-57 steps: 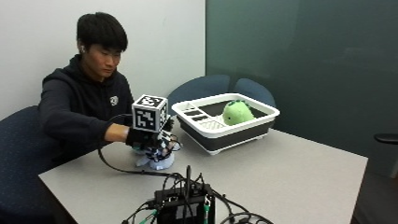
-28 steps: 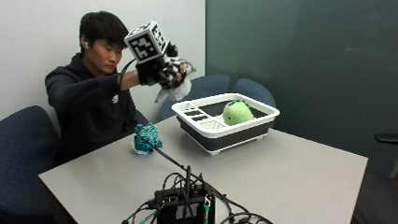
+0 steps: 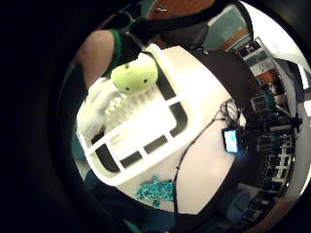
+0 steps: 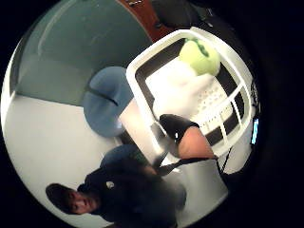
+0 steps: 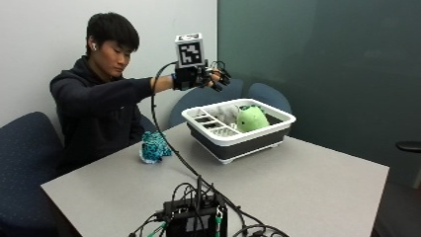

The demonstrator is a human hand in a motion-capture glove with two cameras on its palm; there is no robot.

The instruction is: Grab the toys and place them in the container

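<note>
Toys lie in the white slatted dish-rack container [image 5: 238, 140]: a round green plush toy [image 5: 251, 119] with a white plush toy [image 5: 228, 112] beside it. A teal knitted toy [image 5: 154, 146] sits on the grey table [image 5: 315, 182] beside the container. Above the container, the gloved right hand [image 5: 209, 77] hovers, fingers relaxed, holding nothing.

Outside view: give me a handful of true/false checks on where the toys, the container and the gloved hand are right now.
1. The green toy lies in the container. True.
2. The teal toy is in the container. False: it sits on the table, beside the container.
3. The right hand is above the container. True.
4. The right hand holds the white toy. False: the white toy lies in the container beside the green one; the hand is empty.
5. The container is tipped on its side. False: it stands upright.
</note>
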